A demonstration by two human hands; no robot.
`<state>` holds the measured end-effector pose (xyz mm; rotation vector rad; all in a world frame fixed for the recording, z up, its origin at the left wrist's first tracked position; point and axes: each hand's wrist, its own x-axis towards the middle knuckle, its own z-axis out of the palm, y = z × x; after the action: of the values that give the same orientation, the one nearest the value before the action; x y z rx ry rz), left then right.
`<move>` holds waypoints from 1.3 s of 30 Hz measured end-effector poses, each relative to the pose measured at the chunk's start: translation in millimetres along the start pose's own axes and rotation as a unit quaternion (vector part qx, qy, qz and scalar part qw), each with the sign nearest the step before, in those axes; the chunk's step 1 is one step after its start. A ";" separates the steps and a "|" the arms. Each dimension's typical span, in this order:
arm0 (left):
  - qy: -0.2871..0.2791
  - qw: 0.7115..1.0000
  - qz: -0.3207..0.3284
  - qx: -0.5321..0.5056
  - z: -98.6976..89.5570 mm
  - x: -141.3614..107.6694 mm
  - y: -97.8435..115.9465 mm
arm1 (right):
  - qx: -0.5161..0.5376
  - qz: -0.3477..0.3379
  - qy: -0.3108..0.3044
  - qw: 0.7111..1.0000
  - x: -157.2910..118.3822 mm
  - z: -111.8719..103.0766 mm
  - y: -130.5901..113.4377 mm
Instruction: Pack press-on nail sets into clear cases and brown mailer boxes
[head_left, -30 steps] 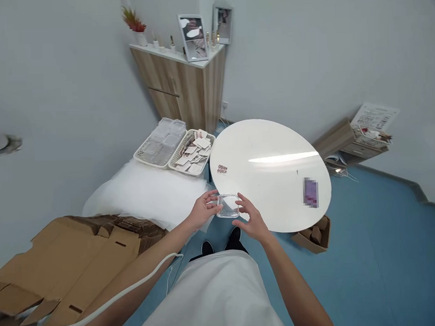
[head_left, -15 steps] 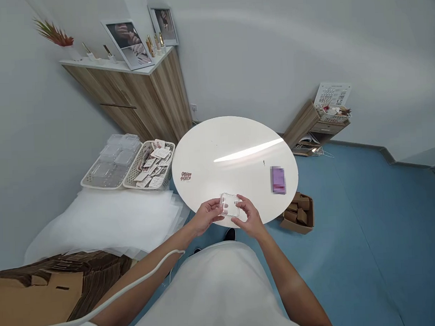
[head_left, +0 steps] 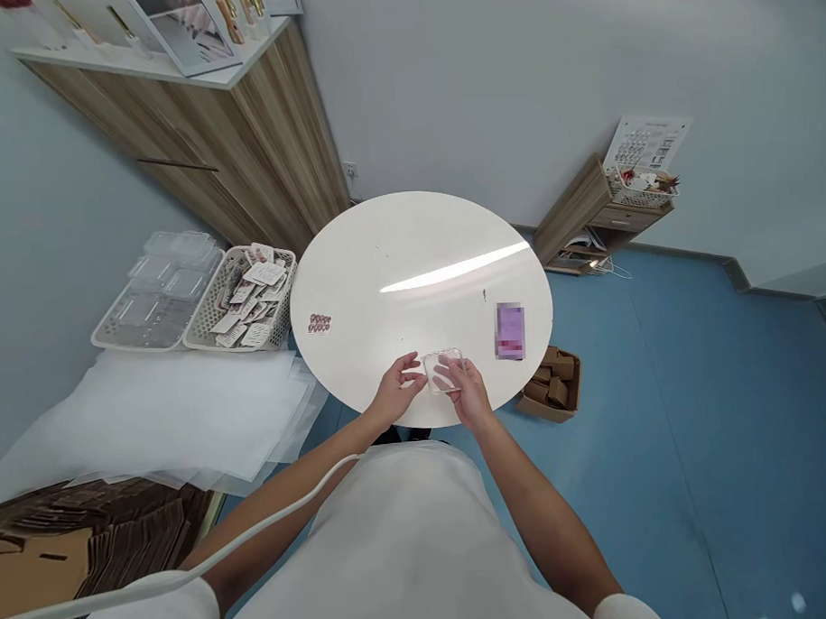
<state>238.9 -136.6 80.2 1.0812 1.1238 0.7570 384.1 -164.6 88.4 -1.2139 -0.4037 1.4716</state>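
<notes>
Centre frame, just below the middle, both hands meet over the near edge of the round white table [head_left: 417, 255]. The left hand [head_left: 393, 393] and right hand [head_left: 465, 389] pinch a small clear plastic box [head_left: 443, 370] between their fingertips, left on its left side, right on its right and underside. A purple card [head_left: 509, 330] lies right of them; a small sheet of nail tips [head_left: 319, 324] lies well to the left.
</notes>
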 end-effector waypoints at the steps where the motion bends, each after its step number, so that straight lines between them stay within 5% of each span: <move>1: -0.016 0.999 -0.021 -0.021 -1.4 3.3 -0.7 | -0.006 -0.001 0.004 1.000 1.4 -0.8 1.9; 6: -0.053 0.995 -0.047 -0.072 -13.3 16.3 3.6 | -0.181 -0.052 -0.017 0.982 2.9 -4.1 2.2; 12: -0.097 0.994 -0.015 -0.050 -34.8 29.7 14.9 | -0.467 -0.220 -0.147 0.844 -1.4 -7.6 -25.3; 15: -0.159 0.987 0.011 -0.029 -44.6 35.1 18.1 | -0.506 -0.261 -0.148 0.808 -0.3 -2.9 -30.6; 24: -0.232 0.967 0.077 0.075 -55.1 39.3 26.1 | -0.450 -0.250 -0.112 0.850 3.0 2.8 -19.3; 39: -0.193 0.980 0.035 -0.018 -34.1 58.6 33.5 | -0.290 -0.166 -0.140 0.932 39.3 -7.4 -29.3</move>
<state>224.6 -63.1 90.8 1.1823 0.7429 0.5876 411.9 -123.6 90.8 -1.3006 -1.2485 1.2622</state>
